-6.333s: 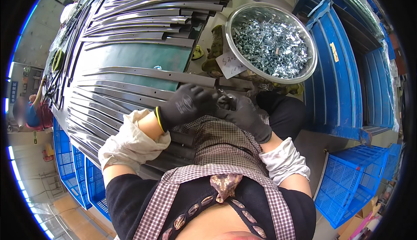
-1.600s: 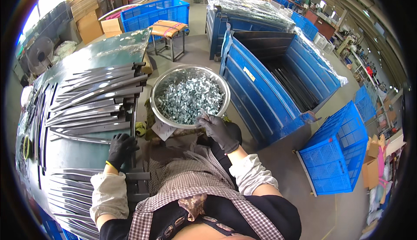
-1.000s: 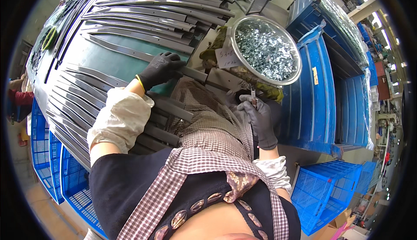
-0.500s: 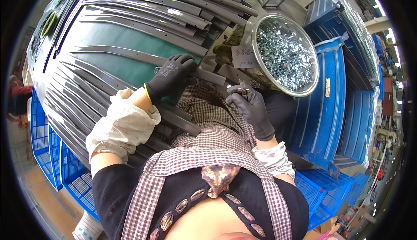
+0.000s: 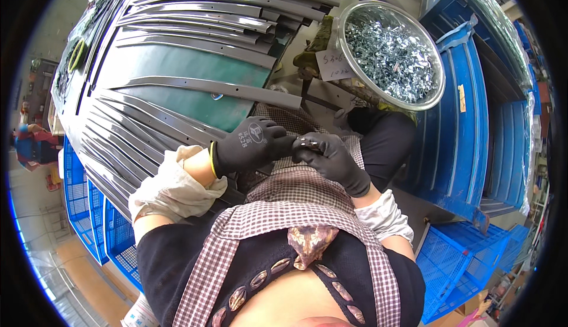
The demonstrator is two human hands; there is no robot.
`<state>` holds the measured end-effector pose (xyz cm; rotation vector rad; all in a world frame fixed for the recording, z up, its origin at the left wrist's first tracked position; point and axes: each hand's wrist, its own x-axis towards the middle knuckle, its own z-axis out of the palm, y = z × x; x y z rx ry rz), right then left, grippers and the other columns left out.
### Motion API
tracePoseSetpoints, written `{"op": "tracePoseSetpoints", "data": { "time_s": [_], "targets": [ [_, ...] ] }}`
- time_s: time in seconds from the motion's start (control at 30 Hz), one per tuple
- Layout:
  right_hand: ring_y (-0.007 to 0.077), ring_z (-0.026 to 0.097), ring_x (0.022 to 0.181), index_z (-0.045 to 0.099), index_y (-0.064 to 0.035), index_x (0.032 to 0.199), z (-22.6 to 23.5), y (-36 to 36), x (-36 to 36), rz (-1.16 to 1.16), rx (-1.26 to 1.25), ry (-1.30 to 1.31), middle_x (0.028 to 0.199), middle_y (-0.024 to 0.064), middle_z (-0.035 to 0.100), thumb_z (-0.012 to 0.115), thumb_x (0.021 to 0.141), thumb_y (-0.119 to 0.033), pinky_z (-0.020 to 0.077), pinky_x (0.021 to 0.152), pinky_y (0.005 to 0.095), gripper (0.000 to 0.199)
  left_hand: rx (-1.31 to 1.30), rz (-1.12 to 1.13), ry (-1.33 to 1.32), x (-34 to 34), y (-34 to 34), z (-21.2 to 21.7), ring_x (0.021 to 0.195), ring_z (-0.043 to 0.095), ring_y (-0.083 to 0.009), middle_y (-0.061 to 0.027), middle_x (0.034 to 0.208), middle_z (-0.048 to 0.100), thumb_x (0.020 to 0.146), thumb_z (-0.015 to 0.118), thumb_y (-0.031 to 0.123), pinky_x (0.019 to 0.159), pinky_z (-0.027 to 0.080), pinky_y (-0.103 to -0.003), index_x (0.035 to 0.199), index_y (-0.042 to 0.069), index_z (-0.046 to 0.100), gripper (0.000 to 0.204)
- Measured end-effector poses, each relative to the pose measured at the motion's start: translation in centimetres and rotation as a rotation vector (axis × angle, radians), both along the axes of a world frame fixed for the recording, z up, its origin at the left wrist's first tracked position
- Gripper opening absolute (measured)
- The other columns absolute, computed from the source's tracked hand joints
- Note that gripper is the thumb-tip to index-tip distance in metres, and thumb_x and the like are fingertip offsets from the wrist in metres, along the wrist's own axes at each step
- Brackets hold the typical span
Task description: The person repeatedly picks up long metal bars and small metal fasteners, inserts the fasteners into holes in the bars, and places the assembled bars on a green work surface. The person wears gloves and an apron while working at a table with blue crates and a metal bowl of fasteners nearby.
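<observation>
Both my hands wear black gloves and meet over my checked apron. My left hand (image 5: 251,145) and my right hand (image 5: 332,160) pinch a small shiny metal clip (image 5: 307,143) between their fingertips. A long grey metal strip (image 5: 207,86) lies across the green table (image 5: 177,67) just beyond my hands. To the upper right stands a round metal bowl (image 5: 439,84) full of small silvery clips, with a paper tag (image 5: 333,65) at its near side.
Many curved grey metal strips (image 5: 195,7) are stacked on the table, far side and left edge. Large blue plastic bins (image 5: 467,143) stand at the right, and blue crates (image 5: 89,209) sit below the table at the left. Another person (image 5: 32,143) is at the far left.
My left hand has left the strip on the table and come to my right hand. Both hands now hold the small clip together in front of my apron.
</observation>
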<state>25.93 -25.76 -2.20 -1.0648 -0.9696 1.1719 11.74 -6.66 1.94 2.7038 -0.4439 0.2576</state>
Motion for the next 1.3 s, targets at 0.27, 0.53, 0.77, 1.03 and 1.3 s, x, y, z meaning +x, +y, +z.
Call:
{"op": "tracePoseSetpoints", "data": {
  "time_s": [0.27, 0.53, 0.77, 1.03, 1.3],
  "targets": [
    [0.0117, 0.058, 0.095, 0.058, 0.0032, 0.129, 0.9, -0.8, -0.4, -0.219, -0.207, -0.130, 0.106, 0.0057, 0.063, 0.078, 0.084, -0.009, 0.0510, 0.084, 0.0274, 0.050, 0.107, -0.018, -0.025, 0.0, -0.8, -0.1, 0.072, 0.062, -0.0236, -0.0025, 0.081, 0.061, 0.075, 0.072, 0.020, 0.062, 0.050, -0.037, 0.102, 0.012, 0.069, 0.028],
    [0.0127, 0.060, 0.087, 0.061, 0.0031, 0.116, -3.2, -0.2, 0.9, -0.089, -0.158, 0.026, 0.095, 0.0075, 0.066, 0.084, 0.081, -0.021, 0.0509, 0.080, 0.0286, 0.048, 0.114, 0.042, 0.035, 0.4, 0.1, 1.0, 0.087, 0.064, -0.0256, -0.0063, 0.094, 0.064, 0.080, 0.073, 0.027, 0.076, 0.051, -0.040, 0.118, 0.013, 0.065, 0.042],
    [0.0062, 0.055, 0.074, 0.060, -0.0005, 0.121, -3.3, 2.6, 4.4, -0.316, -0.180, -0.432, 0.086, 0.0004, 0.062, 0.082, 0.083, -0.013, 0.0480, 0.065, 0.0239, 0.046, 0.125, 0.251, 0.070, 3.6, 5.8, -2.4, 0.100, 0.061, -0.0312, -0.0097, 0.108, 0.065, 0.074, 0.082, 0.029, 0.090, 0.046, -0.046, 0.129, 0.008, 0.060, 0.063],
    [0.0069, 0.059, 0.070, 0.069, 0.0000, 0.098, -2.7, 5.7, 7.2, 0.038, -0.211, -0.270, 0.083, 0.0022, 0.067, 0.081, 0.081, -0.007, 0.0483, 0.063, 0.0249, 0.022, -0.037, 0.092, 0.157, 3.5, 5.7, -2.6, 0.091, 0.062, -0.0308, -0.0085, 0.099, 0.065, 0.075, 0.081, 0.025, 0.084, 0.047, -0.041, 0.119, 0.009, 0.065, 0.049],
    [0.0217, 0.066, 0.077, 0.068, 0.0012, 0.101, -3.2, 5.2, 7.1, -0.086, -0.222, -0.601, 0.085, 0.0115, 0.069, 0.073, 0.088, -0.016, 0.0517, 0.071, 0.0329, 0.022, 0.021, 0.103, 0.107, 3.9, 5.5, -2.1, 0.085, 0.066, -0.0314, -0.0101, 0.095, 0.068, 0.077, 0.079, 0.023, 0.079, 0.050, -0.042, 0.119, 0.006, 0.064, 0.047]
  ]
}}
